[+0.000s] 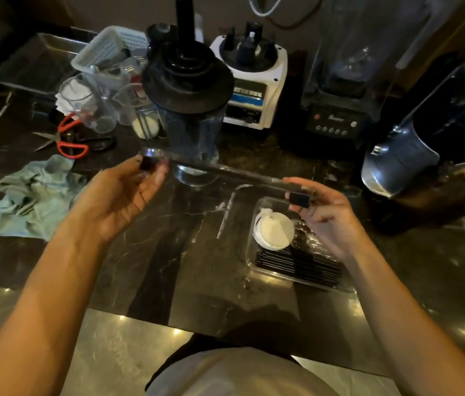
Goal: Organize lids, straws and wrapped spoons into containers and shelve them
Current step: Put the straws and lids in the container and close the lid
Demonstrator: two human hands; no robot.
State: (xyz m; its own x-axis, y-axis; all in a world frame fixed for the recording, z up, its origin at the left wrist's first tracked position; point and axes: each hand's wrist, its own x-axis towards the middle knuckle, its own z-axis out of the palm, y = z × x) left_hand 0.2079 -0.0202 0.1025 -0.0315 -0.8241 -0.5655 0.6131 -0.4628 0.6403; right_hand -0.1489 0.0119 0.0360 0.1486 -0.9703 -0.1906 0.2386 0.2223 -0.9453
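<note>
Held item: a clear flat plastic container lid with black clip tabs at both ends (225, 170), seen edge-on and blurred, raised above the dark marble counter (151, 252) between the two hands.
Left hand: the left hand (122, 195) is palm-up, its thumb and fingertips pinching the black tab at the lid's left end.
Right hand: the right hand (328, 215) grips the black tab at the lid's right end — fingers curled round it, thumb on the near side.
Container: a clear rectangular plastic container (254, 261) sits on the counter below the right hand, partly hidden by it.
Contents: a white round cup lid (274, 231) lies in the container's far part; a row of black straws (297, 264) lies side by side in its near part, the wrapping too blurred to judge.
Behind: a tall blender jug with a black lid (188, 90) stands just beyond the held lid — a white blender base (251, 81) is to its right.
Left side: red-handled scissors (68, 138) and a crumpled pale green cloth (31, 195) lie on the counter, well apart from the container.
</note>
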